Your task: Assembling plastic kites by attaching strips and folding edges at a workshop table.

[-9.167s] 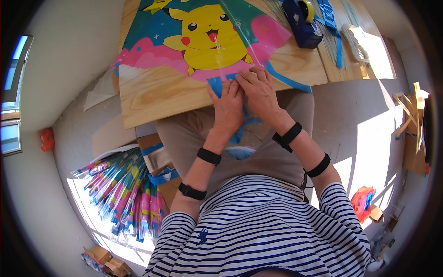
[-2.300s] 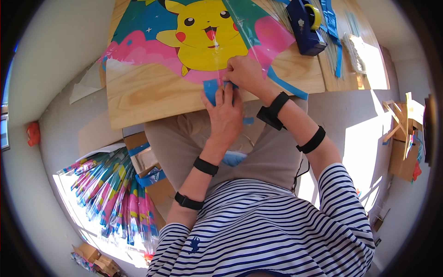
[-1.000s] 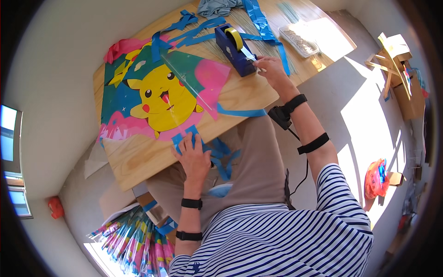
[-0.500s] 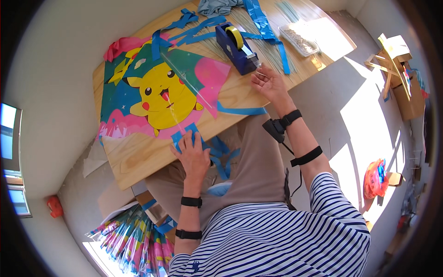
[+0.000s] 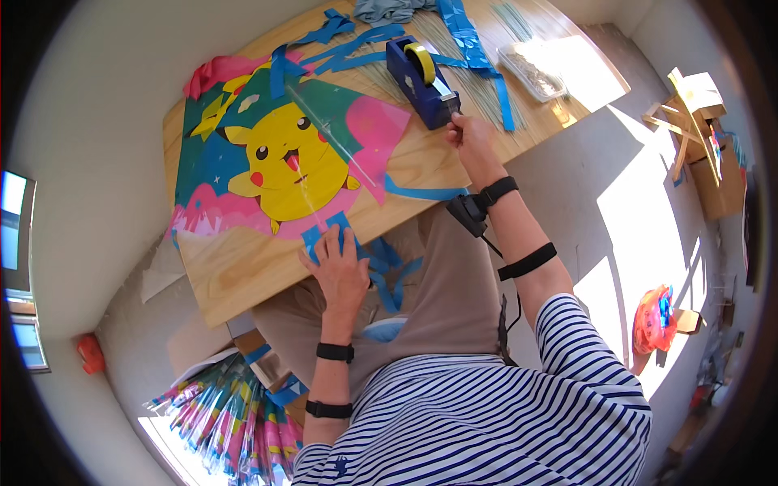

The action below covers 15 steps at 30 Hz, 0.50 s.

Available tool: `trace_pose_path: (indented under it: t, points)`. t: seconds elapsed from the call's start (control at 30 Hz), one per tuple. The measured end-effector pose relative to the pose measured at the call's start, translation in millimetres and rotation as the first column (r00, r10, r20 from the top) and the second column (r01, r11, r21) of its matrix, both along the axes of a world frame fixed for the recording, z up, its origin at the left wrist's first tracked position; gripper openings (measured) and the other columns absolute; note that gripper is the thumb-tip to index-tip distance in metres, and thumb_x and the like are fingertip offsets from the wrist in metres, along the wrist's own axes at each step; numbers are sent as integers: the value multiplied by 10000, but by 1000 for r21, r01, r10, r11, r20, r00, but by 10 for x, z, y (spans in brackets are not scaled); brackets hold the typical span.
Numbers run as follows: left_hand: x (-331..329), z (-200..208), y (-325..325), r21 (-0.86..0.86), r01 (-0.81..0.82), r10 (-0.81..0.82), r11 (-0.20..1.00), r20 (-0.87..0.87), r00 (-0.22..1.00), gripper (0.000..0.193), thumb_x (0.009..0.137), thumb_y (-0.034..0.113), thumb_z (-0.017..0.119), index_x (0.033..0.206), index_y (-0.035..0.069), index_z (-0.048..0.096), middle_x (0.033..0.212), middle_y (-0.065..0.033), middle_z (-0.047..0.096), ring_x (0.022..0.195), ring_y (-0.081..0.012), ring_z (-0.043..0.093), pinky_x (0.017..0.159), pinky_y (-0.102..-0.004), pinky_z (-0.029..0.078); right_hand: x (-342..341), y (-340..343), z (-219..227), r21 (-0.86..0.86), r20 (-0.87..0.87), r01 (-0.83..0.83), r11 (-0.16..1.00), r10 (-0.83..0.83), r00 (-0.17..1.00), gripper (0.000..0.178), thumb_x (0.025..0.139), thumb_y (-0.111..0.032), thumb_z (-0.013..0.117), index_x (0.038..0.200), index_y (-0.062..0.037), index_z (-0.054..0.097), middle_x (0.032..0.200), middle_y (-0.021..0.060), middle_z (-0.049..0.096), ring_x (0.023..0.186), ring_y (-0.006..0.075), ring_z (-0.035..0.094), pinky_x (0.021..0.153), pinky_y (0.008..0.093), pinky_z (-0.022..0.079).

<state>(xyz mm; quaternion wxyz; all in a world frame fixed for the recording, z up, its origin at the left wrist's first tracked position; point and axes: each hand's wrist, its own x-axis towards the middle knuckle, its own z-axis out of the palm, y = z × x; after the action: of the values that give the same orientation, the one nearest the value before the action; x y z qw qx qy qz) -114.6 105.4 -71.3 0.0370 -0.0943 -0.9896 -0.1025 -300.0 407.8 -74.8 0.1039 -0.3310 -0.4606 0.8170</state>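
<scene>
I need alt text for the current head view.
A person's left hand rests on blue strips at the near edge of a colourful printed sheet on a wooden table; the right hand is at the front of a blue tape dispenser.

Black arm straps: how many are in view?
4: a left wrist strap, a left forearm strap, a right wrist strap and a right forearm strap. More could be hidden under the sleeves.

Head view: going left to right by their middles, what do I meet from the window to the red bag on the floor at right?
Window → red bundle → printed sheet → tape dispenser → right hand → clear tray → red bag.
</scene>
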Motion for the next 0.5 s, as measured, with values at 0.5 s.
trace_pose_path:
  t: [0.5]
  points:
    - [-16,-34,29,-20,1,-2,1000,-67,998,669,737,222,812,1333,88,539,1321,-71,482,1296,-301,420,1087,-731,187,-113,91,-98,536,188,-33,843,-82,979,101,828,21,605,731,44,586,643,135,596,463,187,528,395,325,379]
